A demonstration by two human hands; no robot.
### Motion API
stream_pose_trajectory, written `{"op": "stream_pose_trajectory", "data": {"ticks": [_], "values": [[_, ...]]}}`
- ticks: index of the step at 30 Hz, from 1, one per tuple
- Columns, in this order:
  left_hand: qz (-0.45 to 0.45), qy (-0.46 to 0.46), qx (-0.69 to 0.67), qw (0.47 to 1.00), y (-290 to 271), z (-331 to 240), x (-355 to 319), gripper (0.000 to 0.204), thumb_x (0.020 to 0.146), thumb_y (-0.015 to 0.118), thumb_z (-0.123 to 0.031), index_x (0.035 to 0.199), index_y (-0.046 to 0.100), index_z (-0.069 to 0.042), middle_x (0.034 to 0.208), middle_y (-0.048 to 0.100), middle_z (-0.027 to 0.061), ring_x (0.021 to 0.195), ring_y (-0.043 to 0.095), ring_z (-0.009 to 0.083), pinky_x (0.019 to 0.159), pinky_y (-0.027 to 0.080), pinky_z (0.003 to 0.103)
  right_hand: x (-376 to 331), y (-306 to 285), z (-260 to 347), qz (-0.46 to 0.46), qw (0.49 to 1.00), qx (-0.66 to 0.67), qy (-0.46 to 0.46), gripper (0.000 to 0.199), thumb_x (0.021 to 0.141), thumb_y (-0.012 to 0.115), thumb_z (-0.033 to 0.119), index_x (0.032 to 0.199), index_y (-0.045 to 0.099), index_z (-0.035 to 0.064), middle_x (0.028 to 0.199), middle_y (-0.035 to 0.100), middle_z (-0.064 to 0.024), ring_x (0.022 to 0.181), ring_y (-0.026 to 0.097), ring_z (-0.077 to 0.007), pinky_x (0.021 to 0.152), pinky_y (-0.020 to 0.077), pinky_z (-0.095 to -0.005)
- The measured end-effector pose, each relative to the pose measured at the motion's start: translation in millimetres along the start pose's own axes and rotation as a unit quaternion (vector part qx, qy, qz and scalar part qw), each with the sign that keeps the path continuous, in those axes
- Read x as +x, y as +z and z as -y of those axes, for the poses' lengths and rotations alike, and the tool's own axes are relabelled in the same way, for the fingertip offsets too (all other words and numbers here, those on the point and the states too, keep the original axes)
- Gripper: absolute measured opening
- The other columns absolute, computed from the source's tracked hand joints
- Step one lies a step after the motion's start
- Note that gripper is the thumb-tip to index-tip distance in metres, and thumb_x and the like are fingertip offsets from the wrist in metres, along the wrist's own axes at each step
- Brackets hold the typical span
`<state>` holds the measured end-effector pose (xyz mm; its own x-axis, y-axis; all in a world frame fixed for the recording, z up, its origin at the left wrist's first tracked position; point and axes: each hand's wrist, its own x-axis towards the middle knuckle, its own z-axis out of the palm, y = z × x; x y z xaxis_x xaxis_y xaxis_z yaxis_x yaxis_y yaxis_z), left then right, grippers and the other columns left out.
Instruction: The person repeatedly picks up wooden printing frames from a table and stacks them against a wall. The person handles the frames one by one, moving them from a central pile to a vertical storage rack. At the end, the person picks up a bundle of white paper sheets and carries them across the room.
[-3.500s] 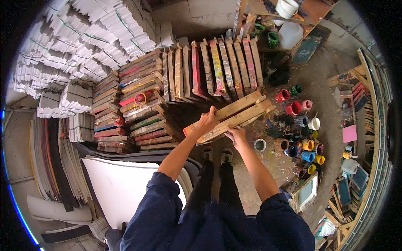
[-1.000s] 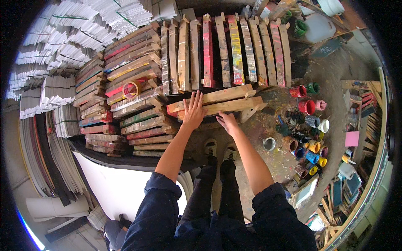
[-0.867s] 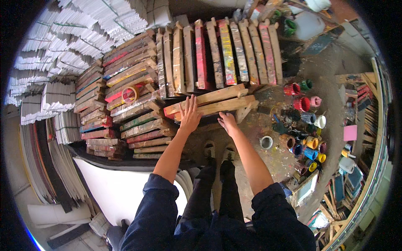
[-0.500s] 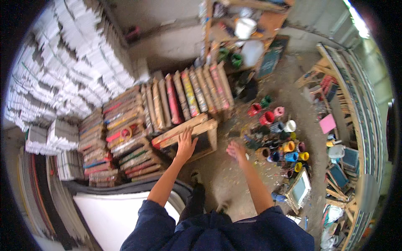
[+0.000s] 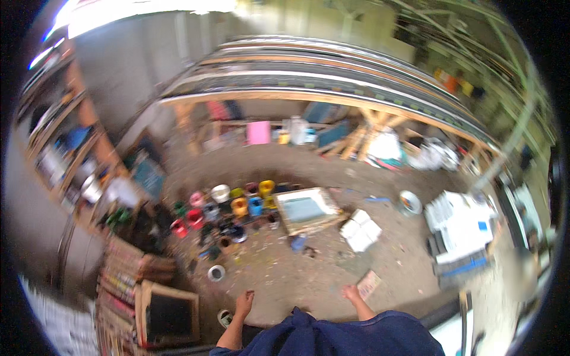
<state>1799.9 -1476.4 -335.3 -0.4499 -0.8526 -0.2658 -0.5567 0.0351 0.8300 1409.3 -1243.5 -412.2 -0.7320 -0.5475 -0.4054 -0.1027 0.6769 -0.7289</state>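
Low in the picture, my left hand (image 5: 244, 301) hangs above the floor, its fingers smeared by motion and seemingly half curled. No held object shows in it. My right hand (image 5: 351, 293) is further right, small and blurred too. Beside its fingers is a brown piece of cardboard (image 5: 369, 285); it looks to be on the floor, but whether the hand touches it I cannot tell. Left of my left hand, a wooden frame with a dark panel (image 5: 169, 314) leans against a stack of frames (image 5: 116, 296). A white-rimmed pot (image 5: 217, 273) stands on the floor ahead.
Several paint pots (image 5: 239, 207) crowd the floor ahead, next to a light-framed screen (image 5: 306, 209) and white paper (image 5: 360, 230). A long table (image 5: 332, 98) spans the back. A white bucket (image 5: 409, 203) and a pile of white sheets (image 5: 460, 225) stand right; shelves (image 5: 71, 142) rise left.
My view has swung right, from the stacked frames to the long table and floor. My left hand, earlier spread at the wooden frame, is now away from it. Both hands sit lower in view.
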Motion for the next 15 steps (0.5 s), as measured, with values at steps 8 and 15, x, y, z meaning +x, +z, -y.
{"op": "stream_pose_trajectory", "data": {"ticks": [8, 15], "values": [[0.283, 0.221, 0.279, 0.890, 220.5, -102.1, 85.9, 0.024, 0.079, 0.049, -0.021, 0.097, 0.059, -0.009, 0.096, 0.059, 0.0146, 0.091, 0.055, 0.0283, 0.078, 0.043, 0.037, -101.2, -204.4, -162.1, -0.276, 0.793, 0.333, 0.429, 0.022, 0.082, 0.042, 0.019, 0.095, 0.051, 0.0029, 0.078, 0.060, -0.0103, 0.062, 0.060, -0.0245, 0.051, 0.0480, -0.0355], [0.435, 0.101, 0.299, 0.843, 385.5, -179.9, 151.7, 0.026, 0.082, 0.049, -0.026, 0.102, 0.056, -0.012, 0.095, 0.058, 0.0097, 0.085, 0.056, 0.0269, 0.076, 0.044, 0.038, -115.5, -207.7, -211.8, -0.255, 0.799, 0.397, 0.371, 0.026, 0.081, 0.047, 0.020, 0.101, 0.051, 0.0031, 0.081, 0.060, -0.0117, 0.064, 0.061, -0.0247, 0.056, 0.0492, -0.0380]]}}
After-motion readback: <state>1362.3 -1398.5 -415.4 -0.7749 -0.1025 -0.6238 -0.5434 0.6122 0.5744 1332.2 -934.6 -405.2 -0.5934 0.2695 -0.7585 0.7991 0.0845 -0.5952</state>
